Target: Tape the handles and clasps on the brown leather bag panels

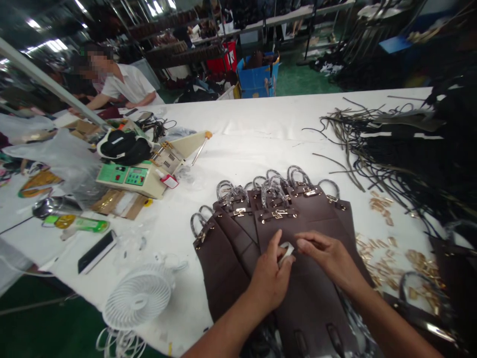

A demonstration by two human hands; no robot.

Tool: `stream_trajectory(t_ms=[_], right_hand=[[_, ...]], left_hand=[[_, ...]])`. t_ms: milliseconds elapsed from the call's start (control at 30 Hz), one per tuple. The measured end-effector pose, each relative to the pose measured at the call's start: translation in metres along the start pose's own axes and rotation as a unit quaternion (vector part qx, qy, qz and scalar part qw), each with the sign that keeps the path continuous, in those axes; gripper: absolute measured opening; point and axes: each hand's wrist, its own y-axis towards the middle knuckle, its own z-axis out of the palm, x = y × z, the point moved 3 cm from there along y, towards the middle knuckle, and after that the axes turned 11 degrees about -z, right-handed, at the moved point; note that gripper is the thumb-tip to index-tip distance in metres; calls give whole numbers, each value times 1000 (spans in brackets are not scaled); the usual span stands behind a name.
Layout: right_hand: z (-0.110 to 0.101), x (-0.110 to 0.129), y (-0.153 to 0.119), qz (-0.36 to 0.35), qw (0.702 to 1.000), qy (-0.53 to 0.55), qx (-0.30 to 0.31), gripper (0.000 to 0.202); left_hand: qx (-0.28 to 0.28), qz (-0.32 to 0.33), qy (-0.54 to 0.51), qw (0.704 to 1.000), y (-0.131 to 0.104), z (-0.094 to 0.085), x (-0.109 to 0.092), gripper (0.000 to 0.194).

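My left hand (pixel 271 278) holds a small whitish, flat-sided piece (pixel 286 252) between thumb and fingers; what kind of thing it is I cannot make out. Close by on the right, my right hand (pixel 331 256) is pinched, thumb against forefinger, and anything between the tips is too small to see. Both are over a dark brown leather bag panel (pixel 309 293) lying on the overlapping stack. Along the stack's far end, gold metal clasps (pixel 278 214) and looped handles (pixel 274 191) wrapped in clear film stick out.
Loose gold metal fittings (pixel 387 263) lie right of the stack, below a heap of dark straps (pixel 372 139). On the left stand a white fan (pixel 139 301), a phone (pixel 97 251), a bottle (pixel 85 223) and a sealing machine (pixel 149 174). Another person (pixel 128 84) sits across the white table (pixel 253 129).
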Motion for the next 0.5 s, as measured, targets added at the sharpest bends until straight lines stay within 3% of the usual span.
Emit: stream_trajectory(t_ms=[167,333,500], right_hand=[[12,-1,-14,-43,997,-41,44,26],[13,5,-10,-71,990,-102,64,28],[9,7,-10,-61,988,-123,68,28]], left_hand=[[4,28,40,999,-1,3,-4,65],[-6,24,70,997,5,0,0,62],[-3,-24,-44,999,19,2,8,34]])
